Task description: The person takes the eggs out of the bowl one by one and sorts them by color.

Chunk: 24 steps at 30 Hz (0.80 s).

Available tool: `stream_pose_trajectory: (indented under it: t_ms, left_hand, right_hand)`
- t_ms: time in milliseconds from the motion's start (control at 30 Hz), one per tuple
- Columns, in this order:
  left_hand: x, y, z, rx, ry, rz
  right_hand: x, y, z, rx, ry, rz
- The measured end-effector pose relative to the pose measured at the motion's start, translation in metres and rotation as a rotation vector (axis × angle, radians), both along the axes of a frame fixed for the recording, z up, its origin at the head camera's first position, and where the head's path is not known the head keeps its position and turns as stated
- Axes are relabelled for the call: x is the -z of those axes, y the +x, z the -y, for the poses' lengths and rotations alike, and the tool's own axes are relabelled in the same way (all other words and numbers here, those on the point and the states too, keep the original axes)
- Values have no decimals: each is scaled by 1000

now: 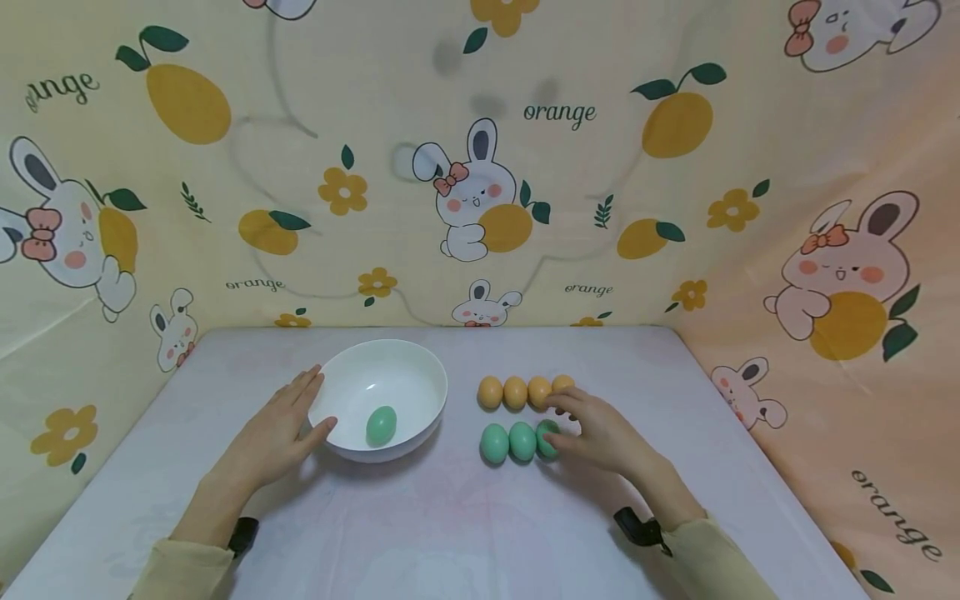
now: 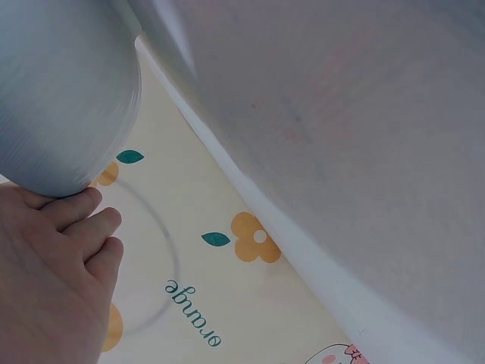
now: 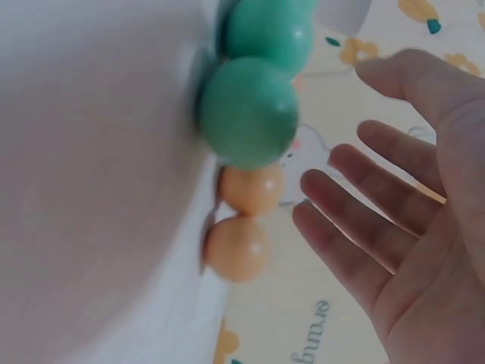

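My left hand (image 1: 273,435) lies against the left side of a white bowl (image 1: 416,379), its fingers extended along the outer wall and the thumb by the rim. One green egg (image 1: 381,426) sits inside that bowl. Over the right end of a row of three green eggs (image 1: 495,444) is my right hand (image 1: 603,433), partly covering the last one. In the right wrist view its fingers (image 3: 356,250) are spread and stand apart from the nearest green egg (image 3: 250,114). The left wrist view has the fingers touching the underside curve of the bowl (image 2: 61,91).
Behind the green eggs runs a row of several yellow eggs (image 1: 514,392), the rightmost partly hidden by my right hand. Everything stands on a white-covered table (image 1: 420,533). A patterned cloth (image 1: 360,242) with rabbits and oranges rises behind and at both sides.
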<state>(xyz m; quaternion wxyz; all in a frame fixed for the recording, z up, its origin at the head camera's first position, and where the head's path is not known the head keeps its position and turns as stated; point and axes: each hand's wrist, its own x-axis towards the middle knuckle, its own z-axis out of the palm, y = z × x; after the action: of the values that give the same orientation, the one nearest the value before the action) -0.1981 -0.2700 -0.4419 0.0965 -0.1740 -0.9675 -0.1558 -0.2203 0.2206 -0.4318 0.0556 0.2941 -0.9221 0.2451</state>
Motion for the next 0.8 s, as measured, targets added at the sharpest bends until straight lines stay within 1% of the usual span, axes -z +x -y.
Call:
stream_pose_trajectory:
  t_ms: [67,167,267,367,567,800]
  left_hand:
    - [0,0,0,-4,1,3]
    - [0,0,0,-10,-2,4]
    - [0,0,-1,-12,-4,3]
    - [0,0,-1,-15,-6,2]
    - [-1,0,-1,-19,-8,4]
    - [-1,0,-1,-16,-9,2]
  right_hand:
    - [-3,-1,5,-16,-23,-52]
    - [-8,-3,14,-32,-49,-107]
    - [-12,-4,24,-31,-50,-136]
    - [-16,-6,36,-50,-60,-160]
    - [-23,-11,60,-126,-110,-171]
    - [-27,-14,86,-146,-92,-155]
